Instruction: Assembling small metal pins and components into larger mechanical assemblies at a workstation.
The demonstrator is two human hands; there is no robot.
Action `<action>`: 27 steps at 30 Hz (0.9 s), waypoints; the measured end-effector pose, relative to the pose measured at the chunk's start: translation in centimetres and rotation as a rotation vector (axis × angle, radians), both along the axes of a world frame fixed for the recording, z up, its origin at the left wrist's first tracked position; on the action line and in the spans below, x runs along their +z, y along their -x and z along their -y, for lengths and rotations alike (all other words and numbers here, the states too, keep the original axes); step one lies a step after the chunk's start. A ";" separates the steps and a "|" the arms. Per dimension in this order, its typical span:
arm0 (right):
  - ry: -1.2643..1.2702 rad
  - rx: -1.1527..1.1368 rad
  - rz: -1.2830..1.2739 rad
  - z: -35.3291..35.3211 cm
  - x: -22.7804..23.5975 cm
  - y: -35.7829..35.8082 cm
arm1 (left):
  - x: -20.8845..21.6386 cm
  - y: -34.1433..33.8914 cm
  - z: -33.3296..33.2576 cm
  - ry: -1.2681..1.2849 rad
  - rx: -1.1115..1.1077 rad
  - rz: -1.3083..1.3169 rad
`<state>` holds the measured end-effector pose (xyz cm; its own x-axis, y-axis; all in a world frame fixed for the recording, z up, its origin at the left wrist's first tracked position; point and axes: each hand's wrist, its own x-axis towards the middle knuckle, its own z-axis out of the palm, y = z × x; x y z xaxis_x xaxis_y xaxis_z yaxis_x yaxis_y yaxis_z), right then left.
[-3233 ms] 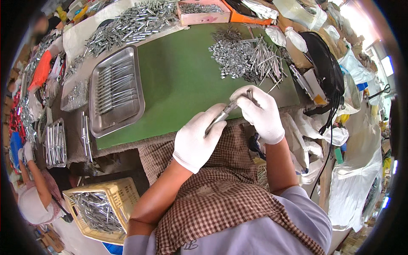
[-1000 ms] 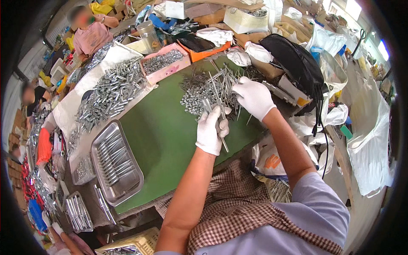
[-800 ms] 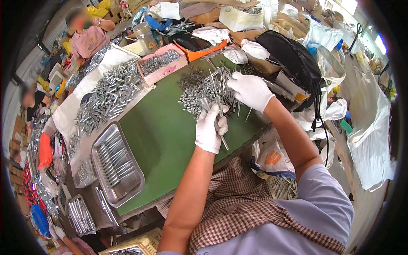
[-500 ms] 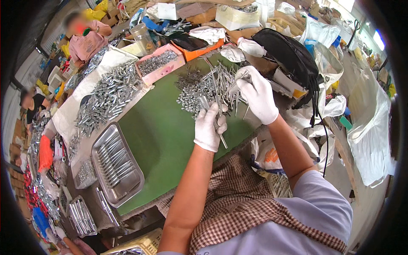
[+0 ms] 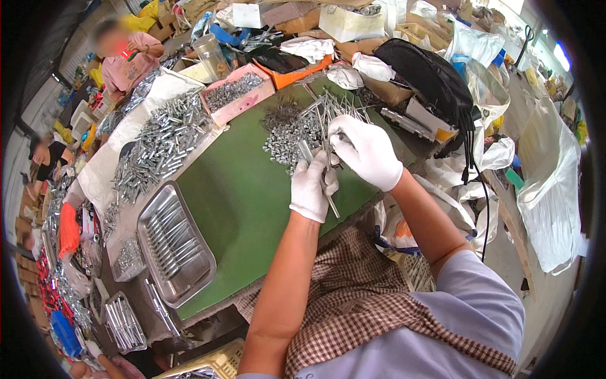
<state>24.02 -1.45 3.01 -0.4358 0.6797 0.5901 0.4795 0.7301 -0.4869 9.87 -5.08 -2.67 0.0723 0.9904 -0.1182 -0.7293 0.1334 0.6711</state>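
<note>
Both my hands wear white gloves and meet over the near edge of a heap of small metal parts. My left hand (image 5: 309, 188) is closed around a thin metal rod (image 5: 333, 207), whose lower end sticks out below the fingers. A shiny metal sleeve (image 5: 306, 151) also shows at the top of that grip. My right hand (image 5: 366, 151) has its fingertips pinched together at the rod's upper part; what they hold is hidden. Just beyond lie small nut-like parts (image 5: 284, 144) and several long thin rods (image 5: 341, 106).
A green worktop (image 5: 233, 208) carries a steel tray (image 5: 208, 268) of metal rods at left. Metal sleeves (image 5: 158, 142) are heaped beyond it, beside a pink box (image 5: 249, 98) of small parts. A black bag (image 5: 429, 76) and metal cylinder (image 5: 407, 123) are at right. Another person (image 5: 129, 69) sits far left.
My right hand has moved left and nearer, from beside the long rods to the top of my left hand's grip. The metal cylinder by the bag shows more fully. My left hand stays nearly still.
</note>
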 end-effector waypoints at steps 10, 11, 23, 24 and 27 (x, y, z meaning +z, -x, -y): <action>0.557 -0.115 -0.146 -3.4 -2.0 0.4 | 0.4 -0.3 0.3 0.018 0.015 -0.087; 0.623 -0.143 -0.184 -3.7 -1.7 0.1 | 0.4 -0.3 0.3 0.027 0.023 -0.091; 0.487 -0.016 -0.280 -0.9 -2.9 -1.5 | 0.2 -1.2 0.4 -0.063 -0.010 -0.265; 0.442 -0.040 -0.415 -0.3 -3.3 -1.9 | 0.3 -1.1 0.6 -0.079 -0.013 -0.285; 0.897 -0.005 -0.727 3.6 -1.7 -4.4 | 0.5 -0.1 0.7 -0.083 0.055 -0.313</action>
